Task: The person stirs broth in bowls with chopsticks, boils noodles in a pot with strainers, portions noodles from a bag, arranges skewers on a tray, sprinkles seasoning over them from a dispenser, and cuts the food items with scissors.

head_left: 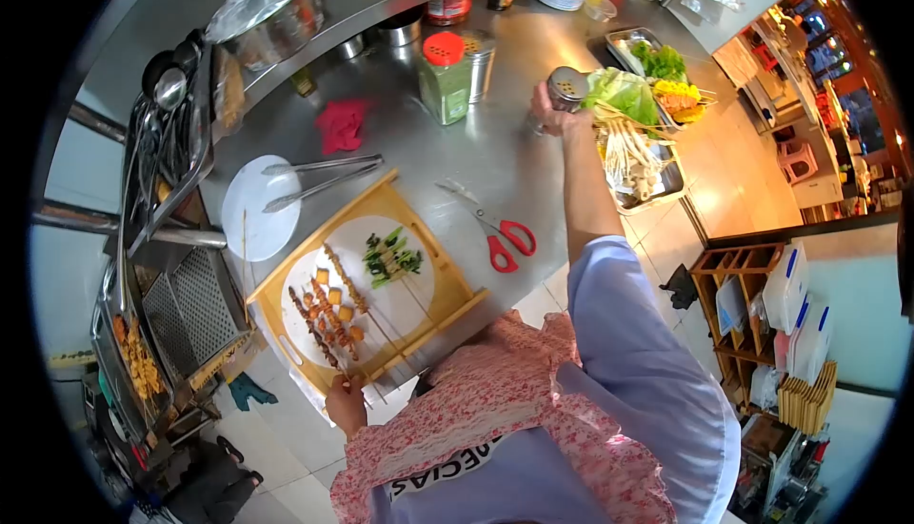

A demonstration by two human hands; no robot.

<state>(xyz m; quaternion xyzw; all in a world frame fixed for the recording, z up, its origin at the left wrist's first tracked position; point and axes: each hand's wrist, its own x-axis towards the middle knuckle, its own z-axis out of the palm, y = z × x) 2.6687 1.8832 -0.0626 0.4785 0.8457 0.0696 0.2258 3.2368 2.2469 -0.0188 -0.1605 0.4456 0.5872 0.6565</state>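
My right hand (pixel 555 117) reaches to the far side of the steel counter, closed around a shaker (pixel 568 86) with a perforated metal lid. My left hand (pixel 346 402) is closed at the near left rim of a wooden tray (pixel 271 319), where a meat skewer (pixel 314 329) ends; whether it grips rim or stick, I cannot tell. On the tray's white paper (pixel 360 238) lie several skewers of meat and yellowish cubes. A skewer of leafy greens (pixel 391 257) lies to their right. Red-handled scissors (pixel 502 241) rest right of the tray.
Metal tongs (pixel 324 174) lie across a white plate (pixel 249 208) beyond the tray. A red-lidded jar of green seasoning (pixel 445 81) and a red cloth (pixel 343 126) are farther back. Steel trays of mushrooms (pixel 636 164) and greens (pixel 662 62) sit at the right edge.
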